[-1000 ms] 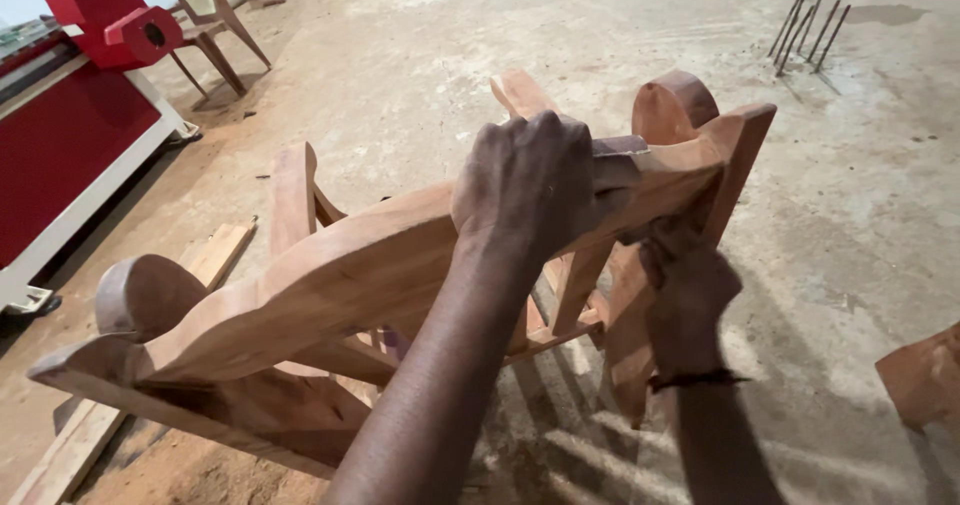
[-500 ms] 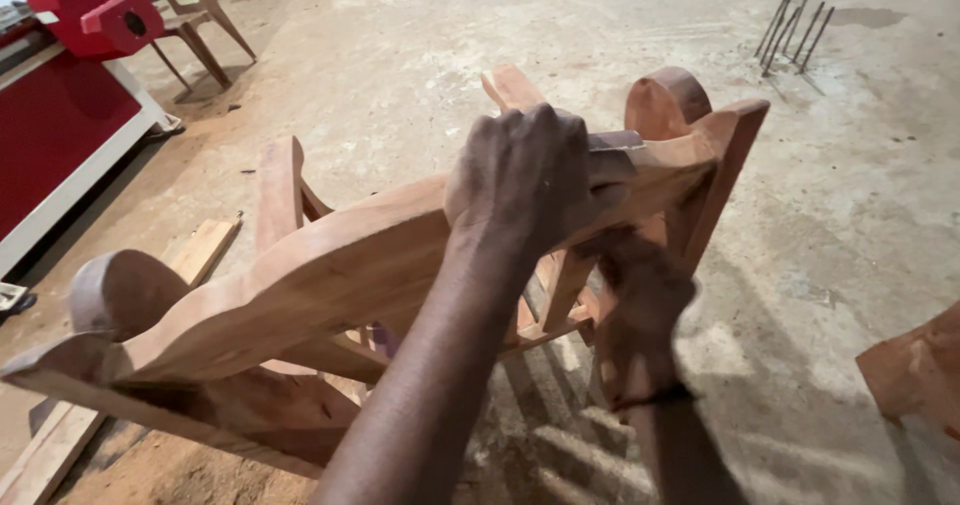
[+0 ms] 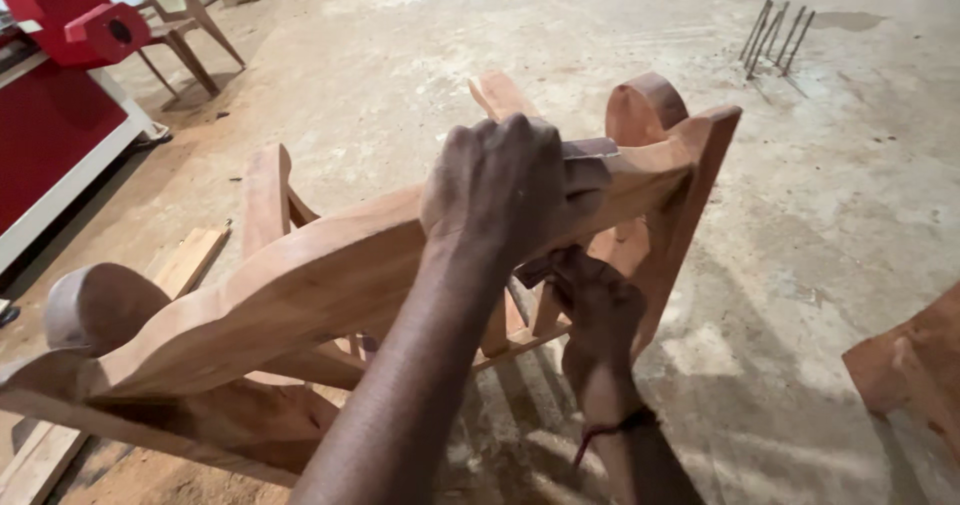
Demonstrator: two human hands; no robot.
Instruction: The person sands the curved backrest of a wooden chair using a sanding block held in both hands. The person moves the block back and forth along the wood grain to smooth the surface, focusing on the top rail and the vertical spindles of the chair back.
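An unfinished wooden chair frame [image 3: 300, 285] lies on its side on the concrete floor. My left hand [image 3: 500, 185] is clenched on top of its curved upper rail, pressing down a dark sandpaper strip [image 3: 590, 150] that sticks out toward the rail's far end. My right hand [image 3: 595, 305], with a red band at the wrist, reaches up from below and is closed just under the same rail, where a dark end of the strip shows beside its fingers. The chair's rounded posts [image 3: 645, 105] rise just beyond both hands.
A red machine [image 3: 60, 115] stands at the left, with a wooden chair [image 3: 180, 15] behind it. Planks [image 3: 185, 260] lie on the floor beside the frame. Thin metal rods [image 3: 775, 35] stick up at the upper right. Another wooden piece [image 3: 910, 365] sits at the right edge.
My right hand has slid a little to the left under the rail, closer beneath my left hand. My left hand stays clamped on the rail's top.
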